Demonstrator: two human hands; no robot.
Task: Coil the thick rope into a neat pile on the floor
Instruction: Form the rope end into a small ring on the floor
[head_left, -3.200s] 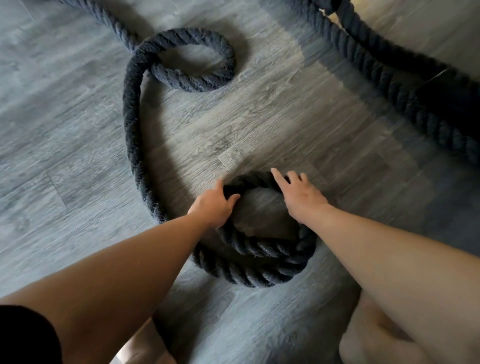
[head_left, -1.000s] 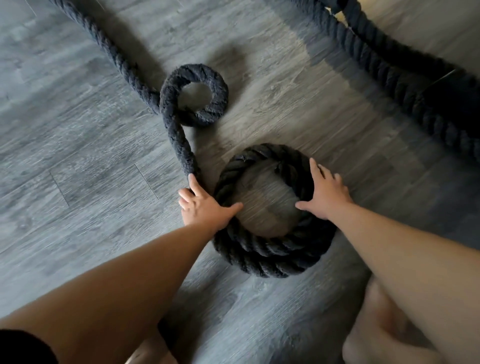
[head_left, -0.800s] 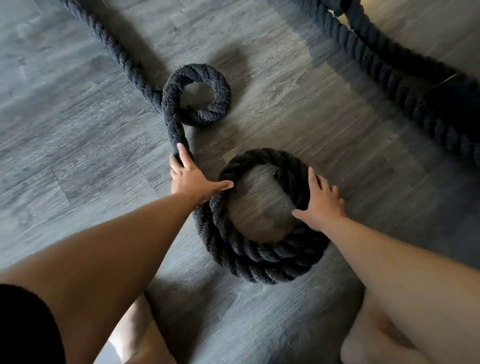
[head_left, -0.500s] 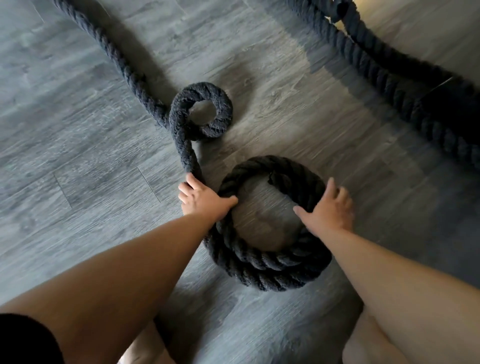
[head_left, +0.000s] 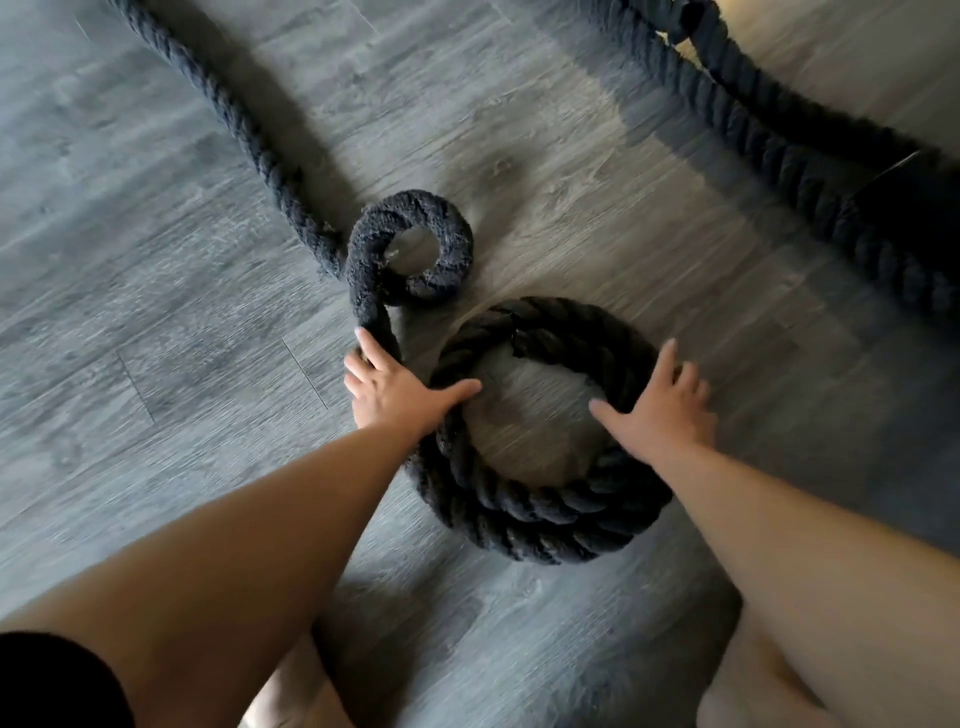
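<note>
A thick dark twisted rope lies on the grey plank floor (head_left: 156, 260). Part of it forms a stacked round coil (head_left: 540, 509) in front of me, about two turns high. My left hand (head_left: 397, 395) lies flat on the coil's left side, fingers straight along the strand that feeds in, thumb over the inner edge. My right hand (head_left: 662, 410) lies flat on the coil's right side, fingers spread. The feeding strand runs up into a small tight kink loop (head_left: 415, 244), then away to the upper left (head_left: 234, 114).
More of the same rope (head_left: 769, 145) runs in a doubled line across the upper right corner, partly in shadow. My bare knees show at the bottom edge (head_left: 748, 696). Open floor lies to the left of the coil.
Since 3.2 s ago the coil gained a turn and the far loop shrank to a tight kink nearer the coil. Over the last second my hands shifted slightly around the coil.
</note>
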